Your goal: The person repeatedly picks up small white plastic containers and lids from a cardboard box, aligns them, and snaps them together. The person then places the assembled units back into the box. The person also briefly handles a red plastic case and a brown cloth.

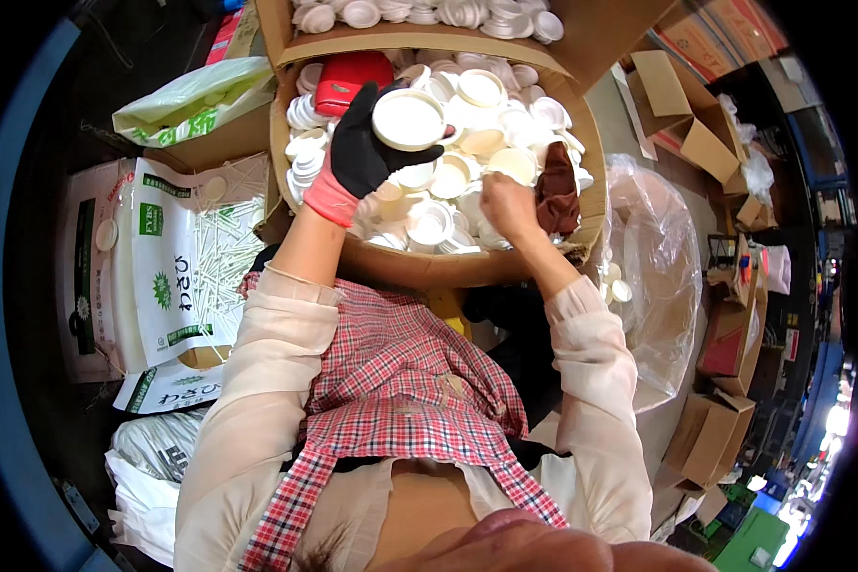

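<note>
My left hand [360,153], in a black glove with a pink cuff, holds a round white plastic lid [408,119] with a raised rim, its hollow side facing up. My bare right hand [510,203] is closed low over the pile, by the near edge of a cream lid [512,166]. What its fingers grip is hidden. Both hands are over a large cardboard box [419,264] heaped with loose white and cream lids [430,221]. On the heap lie a red pouch [353,82], beyond my left hand, and a crumpled dark-brown cloth [558,191], just right of my right hand.
Behind stands another box [419,40] of white pieces. At the left, a printed white bag [162,257] lies beside thin white sticks [227,253]. A clear plastic bag [653,276] with several lids sits at the right, near open cardboard boxes [705,439].
</note>
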Available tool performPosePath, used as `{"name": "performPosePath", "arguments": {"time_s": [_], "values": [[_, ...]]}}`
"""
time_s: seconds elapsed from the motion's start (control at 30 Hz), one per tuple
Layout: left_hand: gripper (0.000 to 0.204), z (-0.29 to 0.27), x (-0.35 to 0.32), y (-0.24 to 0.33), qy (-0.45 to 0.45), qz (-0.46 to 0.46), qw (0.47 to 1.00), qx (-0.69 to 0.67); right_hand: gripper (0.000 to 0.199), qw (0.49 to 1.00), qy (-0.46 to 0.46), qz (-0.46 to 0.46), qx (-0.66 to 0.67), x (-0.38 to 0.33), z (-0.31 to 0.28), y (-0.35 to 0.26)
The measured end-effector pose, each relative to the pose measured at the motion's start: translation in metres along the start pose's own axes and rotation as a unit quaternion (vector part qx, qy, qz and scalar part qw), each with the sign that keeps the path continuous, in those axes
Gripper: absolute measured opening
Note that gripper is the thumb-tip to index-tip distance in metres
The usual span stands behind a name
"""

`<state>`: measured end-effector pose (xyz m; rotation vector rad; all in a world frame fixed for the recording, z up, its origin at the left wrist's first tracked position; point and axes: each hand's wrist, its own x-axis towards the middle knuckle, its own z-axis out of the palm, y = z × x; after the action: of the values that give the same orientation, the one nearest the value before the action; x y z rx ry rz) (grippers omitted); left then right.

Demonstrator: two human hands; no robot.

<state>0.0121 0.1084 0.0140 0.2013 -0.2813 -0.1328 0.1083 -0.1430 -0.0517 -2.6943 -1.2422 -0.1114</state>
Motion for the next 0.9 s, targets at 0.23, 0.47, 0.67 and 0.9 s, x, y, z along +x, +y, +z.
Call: {"name": "performPosePath", "arguments": {"time_s": [0.23, 0.47, 0.67, 0.9], "values": [[0.084, 0.033, -0.012, -0.017, 0.07, 0.209, 0.566, 0.794, 0.016, 0.765, 0.126, 0.08, 0.626, 0.016, -0.091, -0.035], [0.065, 0.039, -0.008, -0.025, 0.069, 0.179, 0.551, 0.812, 0.059, 0.536, 0.02, 0.065, 0.842, 0.005, -0.105, -0.026], [0.061, 0.022, 0.0, -0.033, 0.082, 0.128, 0.921, 0.358, 0.076, 0.634, -0.011, 0.008, 0.773, -0.007, -0.095, -0.008], [0.071, 0.024, 0.003, -0.038, 0.063, 0.225, 0.722, 0.651, 0.072, 0.708, -0.063, -0.072, 0.699, -0.013, -0.105, -0.022]]}}
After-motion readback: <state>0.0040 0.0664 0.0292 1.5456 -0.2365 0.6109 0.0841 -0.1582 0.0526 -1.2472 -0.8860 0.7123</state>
